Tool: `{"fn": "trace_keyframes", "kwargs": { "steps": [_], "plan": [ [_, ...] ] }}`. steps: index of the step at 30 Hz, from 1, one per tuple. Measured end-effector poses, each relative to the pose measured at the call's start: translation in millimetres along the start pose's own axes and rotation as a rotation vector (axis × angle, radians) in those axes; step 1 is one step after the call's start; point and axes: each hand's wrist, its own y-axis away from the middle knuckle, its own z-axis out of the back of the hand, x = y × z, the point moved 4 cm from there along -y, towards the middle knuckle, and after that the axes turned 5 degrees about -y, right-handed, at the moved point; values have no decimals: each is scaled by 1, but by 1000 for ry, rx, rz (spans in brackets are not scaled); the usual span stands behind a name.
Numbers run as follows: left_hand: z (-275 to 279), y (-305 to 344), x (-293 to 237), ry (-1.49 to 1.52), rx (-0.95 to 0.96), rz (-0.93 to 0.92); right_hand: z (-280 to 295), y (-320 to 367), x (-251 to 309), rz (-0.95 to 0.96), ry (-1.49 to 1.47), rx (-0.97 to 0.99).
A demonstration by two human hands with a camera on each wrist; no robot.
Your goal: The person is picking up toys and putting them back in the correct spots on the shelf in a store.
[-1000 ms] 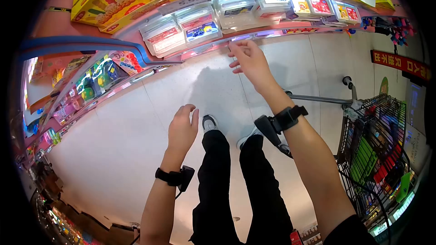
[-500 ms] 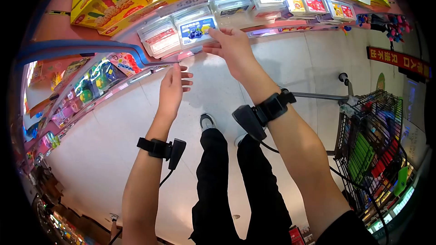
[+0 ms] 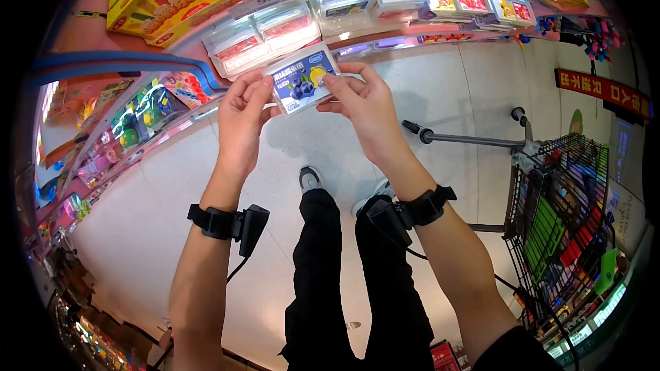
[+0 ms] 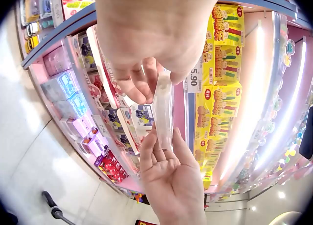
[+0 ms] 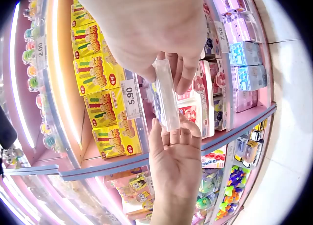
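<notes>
A flat clear box with a blueberry picture on its label is held between both hands, face up toward the head view. The left hand pinches its left end with thumb and curled fingers; the right hand pinches its right end, thumb on the label's edge. In the left wrist view the box appears edge-on, with the left hand above and the right hand below. The right wrist view shows the box between the right hand and the left hand.
Similar clear boxes line the shelf just beyond the hands, below yellow cartons and a 5.90 price tag. A blue shelf edge runs at the left. A black wire cart stands on the right.
The right hand took hold of the blueberry box at the shelf and has brought it toward the body. The left hand has risen and now grips its other end.
</notes>
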Motion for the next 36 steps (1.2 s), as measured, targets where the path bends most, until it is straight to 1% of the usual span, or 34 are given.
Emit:
{"fn": "trace_keyframes", "kwargs": {
  "steps": [2, 4, 5, 6, 7, 8, 9, 10, 11, 13, 15, 18, 19, 21, 22, 25, 26, 28, 29, 30, 31, 33, 34, 36],
  "plan": [
    [1, 1, -2, -1, 33, 19, -6, 4, 10, 135, 70, -16],
    [-2, 4, -8, 19, 85, 55, -25, 22, 32, 597, 540, 36],
    [-6, 10, -11, 215, 183, 102, -36, 36, 38, 826, 775, 63],
    [-11, 19, -21, 411, 281, 148, -44, 45, 33, 843, 797, 133],
    [-14, 24, -28, 607, 379, 193, -49, 48, 27, 903, 864, 192],
    [-12, 25, -28, 655, 401, 223, -52, 50, 18, 961, 930, 253],
    [-8, 26, -28, 567, 378, 197, -58, 54, 11, 1019, 992, 315],
    [-3, 26, -28, 478, 354, 167, -60, 54, 4, 979, 1012, 343],
    [1, 25, -29, 388, 331, 137, -58, 54, 0, 947, 990, 330],
    [7, 25, -28, 414, 298, 171, -58, 56, 5, 871, 949, 296],
    [10, 25, -27, 403, 293, 193, -55, 51, 3, 843, 928, 282],
    [15, 24, -23, 304, 282, 199, -44, 40, -4, 758, 875, 283],
    [19, 24, -29, 46, 331, 102, -42, 37, -8, 728, 850, 282],
    [29, 29, -42, -468, 419, -98, -37, 26, -25, 261, 406, 210],
    [31, 30, -43, -561, 389, -224, -37, 24, -34, 30, 183, 172],
    [43, 21, -45, -537, 239, -117, -48, 24, -38, 3, 102, 215],
    [43, 17, -50, -634, 125, -234, -46, 23, -40, 100, 265, 155],
    [47, 5, -67, -1121, 53, -547, -42, 18, -39, 306, 587, 24],
    [45, 0, -74, -1360, 16, -709, -36, 16, -42, 240, 546, 29],
    [41, -6, -76, -1339, -26, -665, -27, 14, -42, 173, 506, 33],
    [41, -15, -75, -1386, -43, -718, -17, 14, -43, 104, 467, 40],
    [44, -34, -69, -1471, -64, -815, -2, 22, -48, 63, 516, 68],
    [44, -41, -63, -1490, -35, -746, 7, 26, -51, 45, 544, 84],
    [40, -53, -53, -1545, 45, -718, 27, 33, -58, 11, 570, 94]
  ]
}}
